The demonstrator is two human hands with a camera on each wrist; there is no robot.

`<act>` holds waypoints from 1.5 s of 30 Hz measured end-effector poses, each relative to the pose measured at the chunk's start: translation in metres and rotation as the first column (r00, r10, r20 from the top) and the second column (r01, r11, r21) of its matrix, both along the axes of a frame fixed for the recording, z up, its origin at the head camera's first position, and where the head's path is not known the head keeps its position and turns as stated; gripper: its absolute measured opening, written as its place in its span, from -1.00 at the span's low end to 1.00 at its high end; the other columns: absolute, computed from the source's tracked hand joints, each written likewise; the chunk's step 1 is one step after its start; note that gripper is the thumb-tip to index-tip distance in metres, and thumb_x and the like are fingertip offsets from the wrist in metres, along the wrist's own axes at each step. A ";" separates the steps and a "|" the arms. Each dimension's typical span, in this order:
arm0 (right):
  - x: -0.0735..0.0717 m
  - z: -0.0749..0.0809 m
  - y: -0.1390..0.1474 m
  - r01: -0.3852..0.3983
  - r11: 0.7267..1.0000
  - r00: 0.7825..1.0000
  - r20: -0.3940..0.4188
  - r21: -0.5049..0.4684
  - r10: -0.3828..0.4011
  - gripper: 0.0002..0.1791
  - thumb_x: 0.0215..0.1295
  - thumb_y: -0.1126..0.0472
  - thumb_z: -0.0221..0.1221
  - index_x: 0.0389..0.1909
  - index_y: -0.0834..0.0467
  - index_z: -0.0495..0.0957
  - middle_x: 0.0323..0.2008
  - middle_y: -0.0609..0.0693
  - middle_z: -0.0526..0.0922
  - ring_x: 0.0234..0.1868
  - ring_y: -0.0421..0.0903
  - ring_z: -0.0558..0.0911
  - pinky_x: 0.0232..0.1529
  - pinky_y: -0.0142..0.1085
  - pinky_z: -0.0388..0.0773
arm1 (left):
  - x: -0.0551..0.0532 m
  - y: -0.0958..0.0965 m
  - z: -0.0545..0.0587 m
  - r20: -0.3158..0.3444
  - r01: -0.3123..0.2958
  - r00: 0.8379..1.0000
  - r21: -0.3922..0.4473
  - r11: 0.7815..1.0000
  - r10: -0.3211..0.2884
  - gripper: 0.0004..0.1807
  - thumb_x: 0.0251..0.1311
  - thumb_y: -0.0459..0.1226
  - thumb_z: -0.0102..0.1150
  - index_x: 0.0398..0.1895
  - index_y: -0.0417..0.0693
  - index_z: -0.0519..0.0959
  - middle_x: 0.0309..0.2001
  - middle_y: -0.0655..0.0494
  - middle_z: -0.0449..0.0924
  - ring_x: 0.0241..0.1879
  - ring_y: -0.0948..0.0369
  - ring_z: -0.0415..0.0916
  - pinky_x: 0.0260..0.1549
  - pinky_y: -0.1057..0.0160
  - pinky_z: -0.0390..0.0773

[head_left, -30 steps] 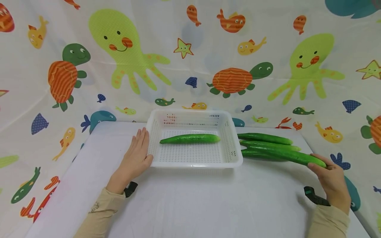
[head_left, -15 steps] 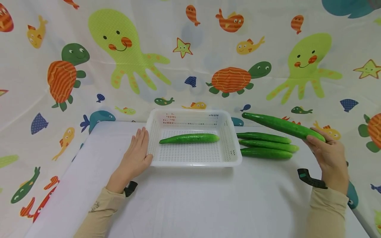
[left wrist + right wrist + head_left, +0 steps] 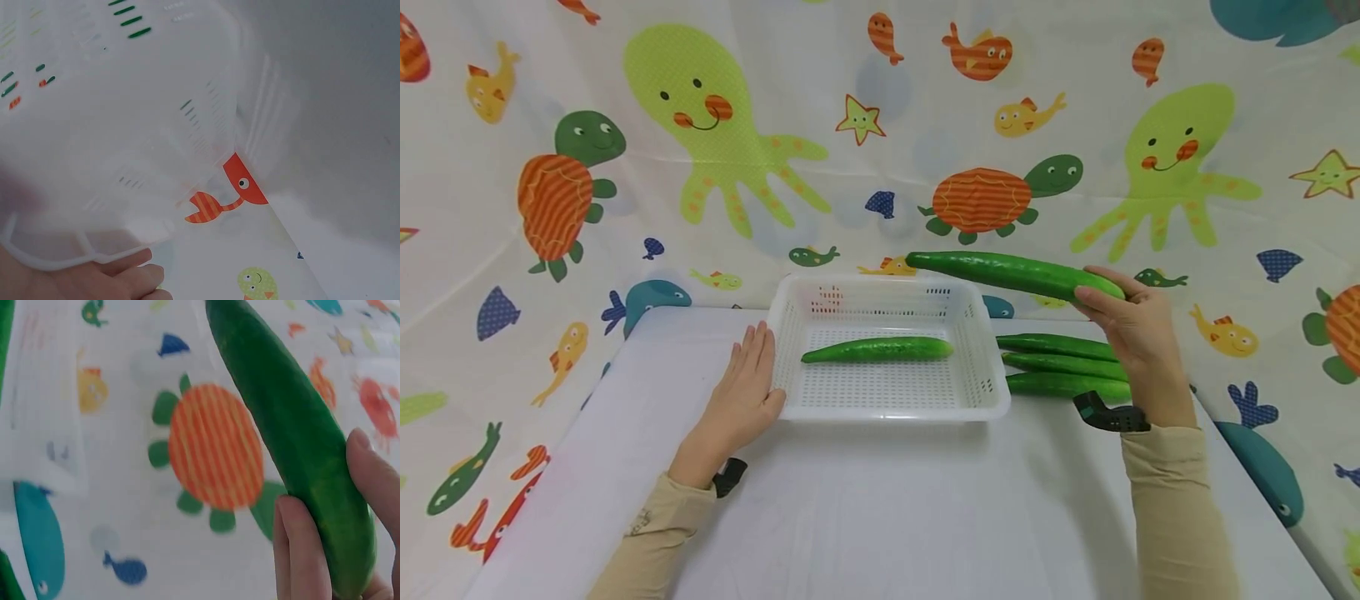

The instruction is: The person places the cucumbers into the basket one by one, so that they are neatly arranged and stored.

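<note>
My right hand (image 3: 1131, 333) grips a long green cucumber (image 3: 1007, 273) by its right end and holds it up, its tip over the back right part of a white plastic basket (image 3: 891, 414). In the right wrist view the thumb and fingers (image 3: 303, 550) lie on either side of the held cucumber (image 3: 294, 419). One cucumber (image 3: 880, 350) lies inside the basket. My left hand (image 3: 741, 392), fingers straight, rests against the basket's left side; the left wrist view shows the fingers below the basket's rim (image 3: 56, 262).
Three more cucumbers (image 3: 1060, 364) lie side by side on the white table (image 3: 917, 508), right of the basket, partly hidden by the right hand. Behind the table hangs a curtain (image 3: 880, 192) printed with sea animals.
My right hand has lifted the cucumber off the group on the table and carried it left and up toward the basket. The left hand and basket have stayed put.
</note>
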State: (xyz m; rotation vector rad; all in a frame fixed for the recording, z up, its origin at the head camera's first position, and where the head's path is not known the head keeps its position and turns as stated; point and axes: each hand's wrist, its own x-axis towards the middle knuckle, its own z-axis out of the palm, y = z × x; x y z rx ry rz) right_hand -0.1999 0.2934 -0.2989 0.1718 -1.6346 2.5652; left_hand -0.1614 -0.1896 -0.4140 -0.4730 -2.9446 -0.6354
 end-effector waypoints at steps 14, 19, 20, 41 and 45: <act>-0.052 -0.015 -0.096 -0.137 0.847 0.972 0.233 0.514 0.016 -0.35 0.14 0.19 0.42 0.25 0.30 0.50 0.27 0.15 0.41 -0.11 -0.15 0.70 0.21 -0.17 0.50 | 0.001 0.001 -0.001 -0.016 -0.003 1.000 0.004 1.000 0.003 -0.13 0.23 -0.28 -0.13 0.51 -0.49 -0.23 0.56 -0.31 -0.37 0.54 -0.16 -0.43 0.47 -0.09 -0.33; -0.058 -0.030 -0.112 -0.193 0.824 0.953 0.302 0.533 0.028 -0.42 0.13 0.24 0.42 0.20 0.28 0.55 0.11 0.20 0.57 -0.13 -0.12 0.72 0.19 -0.14 0.52 | 0.001 0.001 -0.002 -0.011 0.003 1.000 0.001 1.000 -0.003 -0.14 0.24 -0.29 -0.14 0.51 -0.49 -0.24 0.56 -0.31 -0.38 0.54 -0.14 -0.45 0.47 -0.08 -0.35; -0.058 -0.033 -0.114 -0.199 0.822 0.948 0.317 0.533 0.024 -0.43 0.12 0.25 0.43 0.18 0.27 0.56 0.10 0.20 0.58 -0.13 -0.11 0.73 0.19 -0.13 0.51 | 0.001 0.001 -0.002 -0.011 0.005 1.000 0.000 1.000 -0.005 -0.14 0.24 -0.29 -0.13 0.50 -0.49 -0.24 0.56 -0.31 -0.39 0.54 -0.14 -0.46 0.47 -0.08 -0.35; -0.033 -0.061 -0.137 -0.282 0.853 0.894 0.444 0.440 0.066 -0.48 0.15 0.37 0.37 0.17 0.36 0.55 0.19 0.20 0.54 -0.18 -0.14 0.71 0.09 -0.17 0.59 | -0.001 -0.003 -0.001 -0.017 0.006 1.000 0.012 1.000 -0.006 -0.14 0.24 -0.29 -0.16 0.51 -0.49 -0.24 0.56 -0.30 -0.41 0.54 -0.14 -0.47 0.47 -0.08 -0.36; -0.033 -0.065 -0.139 -0.303 0.851 0.887 0.453 0.430 0.088 -0.52 0.21 0.37 0.33 0.16 0.36 0.56 0.14 0.19 0.56 -0.09 -0.07 0.68 0.10 -0.20 0.58 | -0.001 -0.002 -0.001 -0.008 0.011 1.000 0.009 1.000 -0.010 -0.15 0.25 -0.28 -0.17 0.51 -0.49 -0.25 0.56 -0.29 -0.43 0.54 -0.14 -0.47 0.47 -0.08 -0.37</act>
